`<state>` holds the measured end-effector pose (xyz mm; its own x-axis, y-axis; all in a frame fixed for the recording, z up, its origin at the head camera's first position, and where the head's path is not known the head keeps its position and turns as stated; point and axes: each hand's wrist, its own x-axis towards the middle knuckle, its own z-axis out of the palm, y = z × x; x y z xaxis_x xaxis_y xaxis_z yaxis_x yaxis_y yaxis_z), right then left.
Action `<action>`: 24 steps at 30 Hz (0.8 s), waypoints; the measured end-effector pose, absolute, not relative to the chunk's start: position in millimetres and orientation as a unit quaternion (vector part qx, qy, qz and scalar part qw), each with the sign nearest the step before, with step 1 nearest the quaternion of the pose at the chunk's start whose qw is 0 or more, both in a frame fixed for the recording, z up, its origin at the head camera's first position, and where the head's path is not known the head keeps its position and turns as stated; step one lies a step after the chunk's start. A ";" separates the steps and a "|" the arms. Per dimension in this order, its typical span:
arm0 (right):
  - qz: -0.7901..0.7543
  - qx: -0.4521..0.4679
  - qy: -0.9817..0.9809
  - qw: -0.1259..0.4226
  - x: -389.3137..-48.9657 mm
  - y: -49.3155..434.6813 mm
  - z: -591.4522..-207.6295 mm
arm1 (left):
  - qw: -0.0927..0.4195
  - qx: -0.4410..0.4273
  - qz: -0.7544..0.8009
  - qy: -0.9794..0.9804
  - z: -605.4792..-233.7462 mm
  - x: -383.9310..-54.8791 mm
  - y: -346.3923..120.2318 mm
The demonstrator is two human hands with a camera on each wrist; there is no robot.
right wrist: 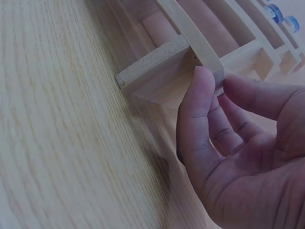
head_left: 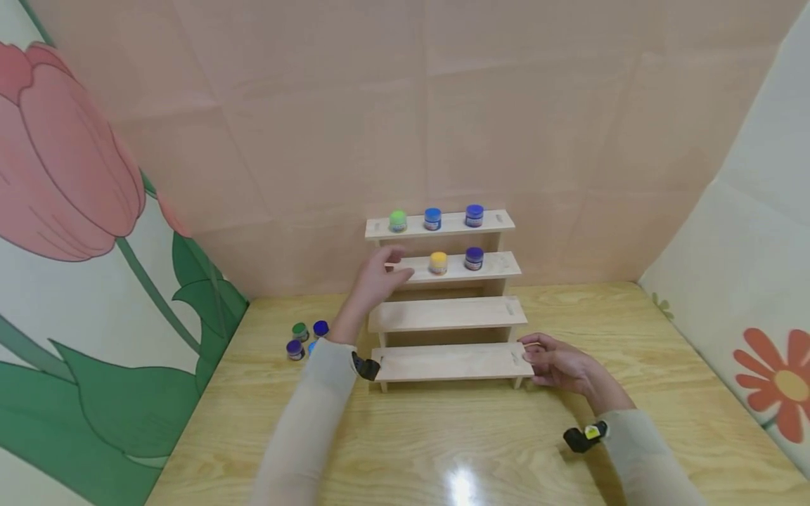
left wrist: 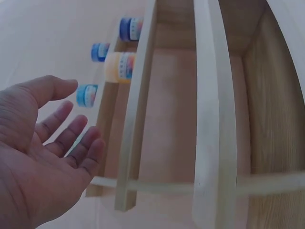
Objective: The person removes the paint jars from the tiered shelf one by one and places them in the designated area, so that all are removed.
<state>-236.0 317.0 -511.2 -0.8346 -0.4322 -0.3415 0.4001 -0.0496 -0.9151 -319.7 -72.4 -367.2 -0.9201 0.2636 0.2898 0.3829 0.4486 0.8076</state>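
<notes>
A four-tier wooden display stand [head_left: 452, 362] stands on the table. My right hand [head_left: 560, 364] pinches the right end of its lowest board [right wrist: 205, 50] between thumb and fingers. Empty, with fingers loosely bent, my left hand [head_left: 377, 275] hovers by the left end of the second board from the top. To its right on that board are a yellow-lidded paint jar [head_left: 438, 263] and a dark blue jar [head_left: 474, 258]. The top board holds a light green jar [head_left: 397, 221], a blue jar [head_left: 433, 218] and a violet-blue jar [head_left: 474, 216].
Left of the stand, several small jars are grouped on the wooden table [head_left: 253, 422]: a green one [head_left: 300, 332], a dark blue one [head_left: 320, 328], a purple one [head_left: 294, 349] and a light blue one partly behind my left sleeve [head_left: 310, 414]. A pinkish backdrop [head_left: 316, 140] rises behind the stand.
</notes>
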 end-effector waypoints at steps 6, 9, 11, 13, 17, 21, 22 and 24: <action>-0.728 -0.015 0.622 0.288 -235.7 316.0 -510.9 | 0.036 -0.199 -0.513 -0.835 -368.8 -329.4 -54.0; -0.728 -0.013 0.624 0.286 -235.7 316.1 -511.5 | 0.028 -0.195 -0.516 -0.834 -370.3 -332.8 -45.9; -0.727 -0.011 0.625 0.285 -235.9 316.3 -512.0 | 0.026 -0.189 -0.517 -0.834 -371.7 -335.2 -40.9; -0.726 -0.008 0.626 0.286 -236.4 316.3 -512.3 | 0.024 -0.183 -0.518 -0.835 -373.7 -337.5 -36.6; -0.724 0.001 0.627 0.288 -237.7 316.1 -512.5 | 0.019 -0.180 -0.522 -0.834 -376.4 -341.1 -28.9; -0.723 0.000 0.628 0.287 -237.2 316.3 -511.9 | 0.016 -0.181 -0.524 -0.832 -377.6 -343.1 -22.6; -0.723 0.000 0.629 0.287 -237.2 316.4 -511.9 | 0.016 -0.180 -0.523 -0.833 -377.9 -343.6 -21.2; -0.724 -0.004 0.628 0.286 -236.8 316.4 -511.5 | 0.018 -0.178 -0.518 -0.836 -378.7 -344.7 -18.7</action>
<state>-236.8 316.4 -511.5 -0.8361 -0.4189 -0.3542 0.4101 -0.0485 -0.9108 -344.7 -18.7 -378.7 -0.9361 0.2785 0.2149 0.3163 0.3994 0.8605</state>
